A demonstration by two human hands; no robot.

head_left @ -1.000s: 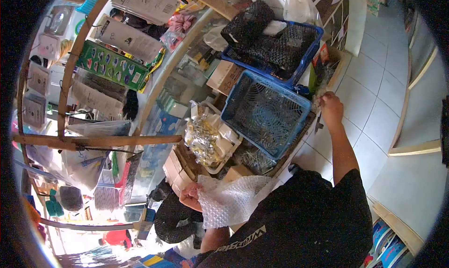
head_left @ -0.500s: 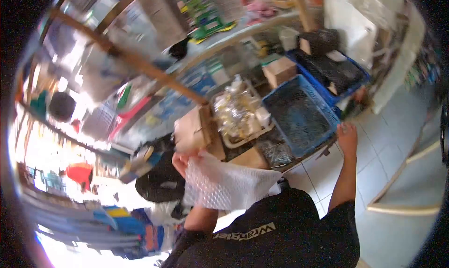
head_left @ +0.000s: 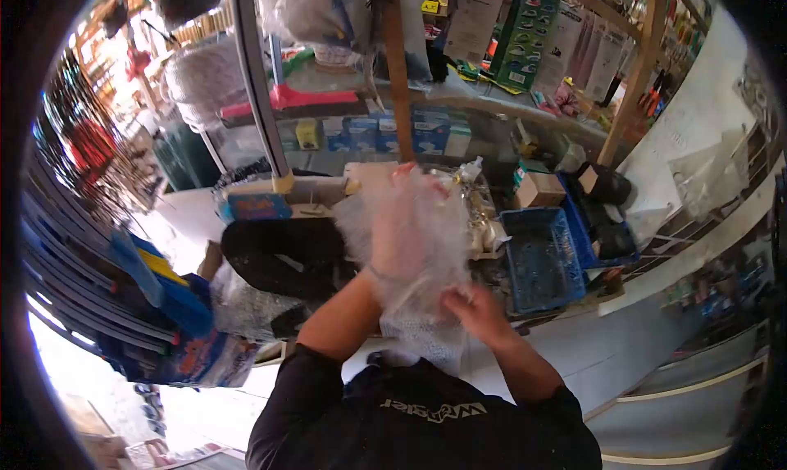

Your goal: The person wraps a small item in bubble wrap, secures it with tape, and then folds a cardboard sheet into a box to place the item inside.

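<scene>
A sheet of clear bubble wrap point(head_left: 410, 249) hangs in front of my chest. My left hand point(head_left: 414, 183) is raised inside or behind its upper part, with the wrap draped over the fingers. My right hand point(head_left: 474, 310) grips the sheet's lower right edge. Behind the wrap stands a cluttered shop counter with a blue plastic basket point(head_left: 539, 261) to the right.
A second blue basket point(head_left: 602, 224) with dark items sits further right, a cardboard box point(head_left: 539, 189) behind the first. A black bag point(head_left: 279, 253) lies left of the wrap. Wooden posts point(head_left: 395, 68) and hanging packaged goods rise above. Blue items point(head_left: 176, 306) are stacked at left. Tiled floor point(head_left: 598, 355) lies right.
My view has swung left. My right hand left the counter's edge near the blue basket and took hold of the bubble wrap. My left hand lifted the wrap higher.
</scene>
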